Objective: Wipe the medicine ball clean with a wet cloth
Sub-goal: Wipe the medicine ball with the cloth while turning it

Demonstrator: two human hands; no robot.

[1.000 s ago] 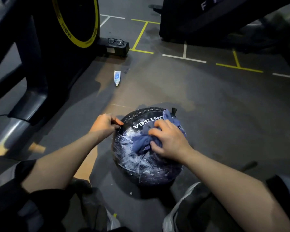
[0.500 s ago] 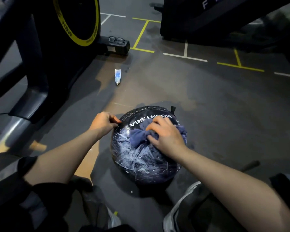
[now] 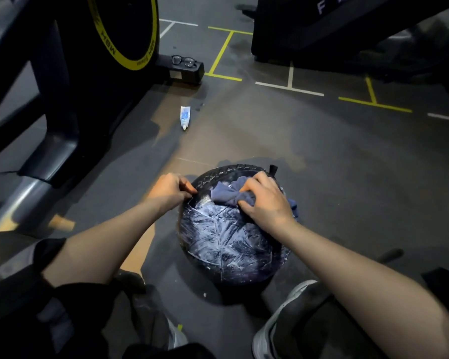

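Note:
A dark medicine ball (image 3: 226,244) rests on the gym floor between my feet, its near face streaked with white foam. A bunched blue cloth (image 3: 226,194) lies on the ball's upper far side. My right hand (image 3: 263,202) presses down on the cloth and grips it. My left hand (image 3: 170,189) holds the ball's upper left edge, fingers curled against the stitched seam. The printed lettering on the ball is hidden under the cloth and hand.
A white and blue tube (image 3: 185,117) lies on the floor beyond the ball. Black glasses (image 3: 184,60) sit on the base of an exercise bike with a yellow-rimmed wheel (image 3: 122,29) at the left. Another dark machine (image 3: 322,35) stands at the back right.
My right hand has slid the cloth up and away over the ball's top, covering the lettering. My left hand has stayed at the ball's left edge.

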